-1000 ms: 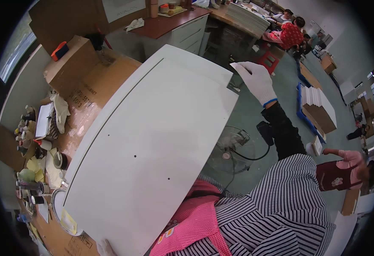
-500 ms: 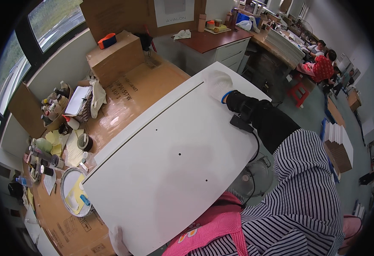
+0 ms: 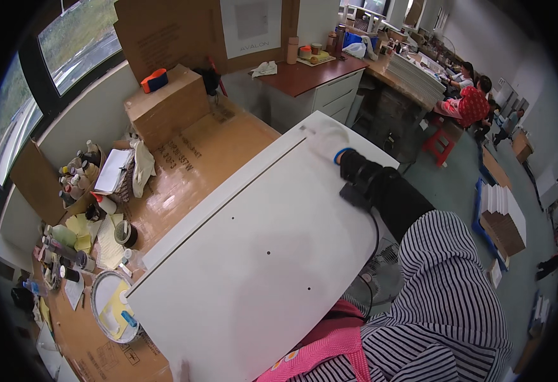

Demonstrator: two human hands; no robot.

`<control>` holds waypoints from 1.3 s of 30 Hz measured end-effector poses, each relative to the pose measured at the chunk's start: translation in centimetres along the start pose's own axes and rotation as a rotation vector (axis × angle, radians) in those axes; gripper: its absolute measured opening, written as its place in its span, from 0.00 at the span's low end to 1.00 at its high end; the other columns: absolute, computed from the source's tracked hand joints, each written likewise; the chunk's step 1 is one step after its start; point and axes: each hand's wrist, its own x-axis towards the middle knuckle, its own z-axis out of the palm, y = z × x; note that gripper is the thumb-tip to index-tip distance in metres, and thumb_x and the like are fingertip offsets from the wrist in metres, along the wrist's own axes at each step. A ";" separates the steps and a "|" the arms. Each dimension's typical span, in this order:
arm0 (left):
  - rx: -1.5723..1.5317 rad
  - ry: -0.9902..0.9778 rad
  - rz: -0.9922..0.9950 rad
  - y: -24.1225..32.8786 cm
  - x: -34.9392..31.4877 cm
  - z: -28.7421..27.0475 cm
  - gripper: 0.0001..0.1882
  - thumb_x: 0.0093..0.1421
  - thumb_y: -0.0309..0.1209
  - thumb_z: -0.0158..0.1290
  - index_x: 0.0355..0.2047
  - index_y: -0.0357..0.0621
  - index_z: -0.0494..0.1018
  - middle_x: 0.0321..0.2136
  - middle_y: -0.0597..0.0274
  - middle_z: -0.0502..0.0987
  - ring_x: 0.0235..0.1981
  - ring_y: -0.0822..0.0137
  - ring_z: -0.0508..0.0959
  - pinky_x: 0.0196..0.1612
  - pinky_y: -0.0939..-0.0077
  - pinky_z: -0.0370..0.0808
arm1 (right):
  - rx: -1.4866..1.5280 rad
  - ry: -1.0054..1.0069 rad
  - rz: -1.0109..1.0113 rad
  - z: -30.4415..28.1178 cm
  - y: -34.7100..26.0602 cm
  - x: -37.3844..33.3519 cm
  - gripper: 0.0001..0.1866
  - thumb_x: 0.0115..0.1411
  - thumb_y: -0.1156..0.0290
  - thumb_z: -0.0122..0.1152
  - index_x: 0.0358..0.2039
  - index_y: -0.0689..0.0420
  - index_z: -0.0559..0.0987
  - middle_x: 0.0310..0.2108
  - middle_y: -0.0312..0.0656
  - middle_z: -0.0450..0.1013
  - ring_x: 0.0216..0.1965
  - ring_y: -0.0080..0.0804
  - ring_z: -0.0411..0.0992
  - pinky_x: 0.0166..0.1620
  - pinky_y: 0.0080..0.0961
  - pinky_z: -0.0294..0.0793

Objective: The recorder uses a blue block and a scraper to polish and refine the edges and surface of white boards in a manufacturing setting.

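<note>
Smooth white panel, grooved. Knit-gloved right hand at far end, left hand at near edge; both blurred, can't tell finger state. Brown cardboard: dark print.

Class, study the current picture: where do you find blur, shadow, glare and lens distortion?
Head view: the gloved right hand is smeared by motion blur; head view: a soft shadow darkens the white panel; head view: pale glare shines off the brown cardboard; head view: black fisheye vignetting swallows the corners, and the window frame slants near it.
</note>
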 end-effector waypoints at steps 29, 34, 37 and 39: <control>-0.235 -0.067 -0.096 -0.3 0.1 1.3 0.31 0.65 0.33 0.53 0.66 0.33 0.60 0.57 0.55 0.71 0.55 0.66 0.72 0.57 0.71 0.70 | 0.673 -0.384 -0.782 1.3 -37.5 -17.0 0.15 0.64 0.67 0.57 0.46 0.63 0.80 0.41 0.55 0.80 0.45 0.52 0.78 0.49 0.38 0.78; -0.276 -0.078 0.015 -2.0 1.2 1.0 0.31 0.69 0.34 0.50 0.68 0.30 0.57 0.61 0.53 0.69 0.58 0.64 0.71 0.60 0.71 0.68 | 0.345 -0.126 -0.608 1.4 -31.1 -11.5 0.14 0.64 0.65 0.55 0.47 0.57 0.81 0.35 0.53 0.79 0.39 0.52 0.78 0.44 0.45 0.77; 0.045 -0.001 0.206 -2.5 1.6 1.2 0.32 0.74 0.41 0.42 0.69 0.28 0.55 0.62 0.50 0.68 0.57 0.62 0.72 0.59 0.71 0.69 | 0.401 -0.043 -0.830 3.0 -32.9 -14.5 0.14 0.64 0.66 0.55 0.46 0.56 0.81 0.35 0.52 0.79 0.39 0.52 0.78 0.43 0.44 0.77; -0.057 0.028 0.147 -2.3 1.9 1.1 0.38 0.75 0.52 0.30 0.69 0.28 0.55 0.59 0.45 0.71 0.53 0.59 0.76 0.55 0.70 0.73 | 0.511 -0.210 -0.987 1.8 -35.0 -18.8 0.12 0.63 0.67 0.56 0.43 0.55 0.82 0.34 0.49 0.78 0.37 0.51 0.78 0.43 0.42 0.78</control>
